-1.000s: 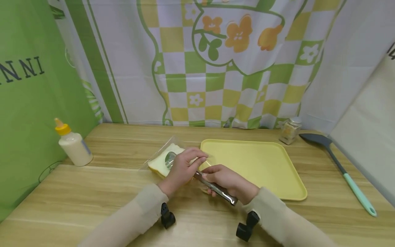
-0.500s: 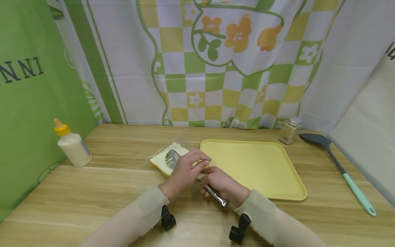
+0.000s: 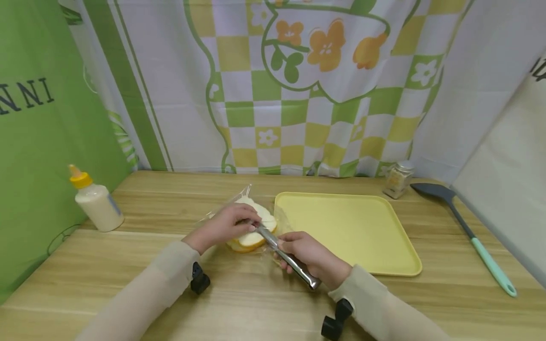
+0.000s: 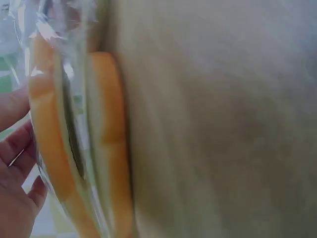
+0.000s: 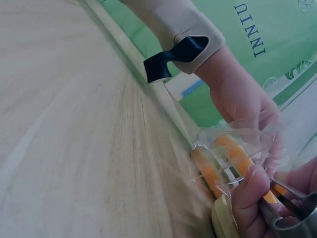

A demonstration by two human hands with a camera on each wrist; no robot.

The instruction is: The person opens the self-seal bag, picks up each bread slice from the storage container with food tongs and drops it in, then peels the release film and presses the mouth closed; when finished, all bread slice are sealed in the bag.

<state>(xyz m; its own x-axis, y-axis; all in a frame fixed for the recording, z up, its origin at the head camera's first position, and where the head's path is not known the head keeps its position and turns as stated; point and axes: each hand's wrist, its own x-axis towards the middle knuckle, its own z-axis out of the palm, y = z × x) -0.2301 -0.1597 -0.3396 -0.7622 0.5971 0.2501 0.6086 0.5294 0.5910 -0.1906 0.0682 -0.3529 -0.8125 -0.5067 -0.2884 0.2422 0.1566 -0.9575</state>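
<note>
Right hand's (image 3: 309, 252) fingers clamped on silver metal tongs (image 3: 295, 266), which reach into clear plastic bag (image 4: 73, 82) of white, orange-crusted bread slices (image 4: 110, 126). Left hand (image 3: 223, 223) touches bag; can't tell if fingers pinch it. Bag's on wood-grain table (image 3: 239, 305) beside yellow tray (image 3: 350, 232).

Left hand (image 3: 225, 222) farther from right hand (image 3: 308, 252)
</note>
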